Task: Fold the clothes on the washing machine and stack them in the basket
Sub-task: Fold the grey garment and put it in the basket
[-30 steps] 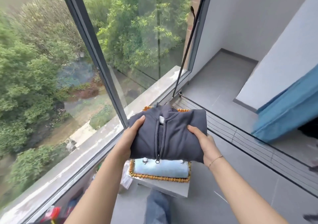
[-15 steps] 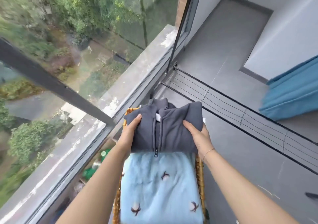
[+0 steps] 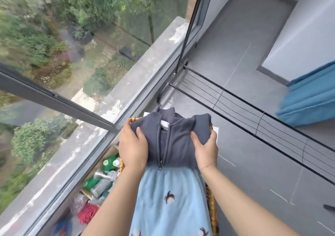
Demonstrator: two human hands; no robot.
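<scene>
Near end of wicker basket [image 3: 211, 202]: folded lt-blue garment [image 3: 168, 205] w/ small dark motifs lies flat, filling basket rim to rim. At basket's far end, folded grey zip jacket [image 3: 174, 141] sits on top of blue one, zipper up, collar twd far rim; L hand [image 3: 133, 146] grips its left edge, R hand [image 3: 205, 145] grips its right edge, thumbs on top. Beyond: window sill [image 3: 145, 83] left, wire rack [image 3: 253, 116] right.
</scene>
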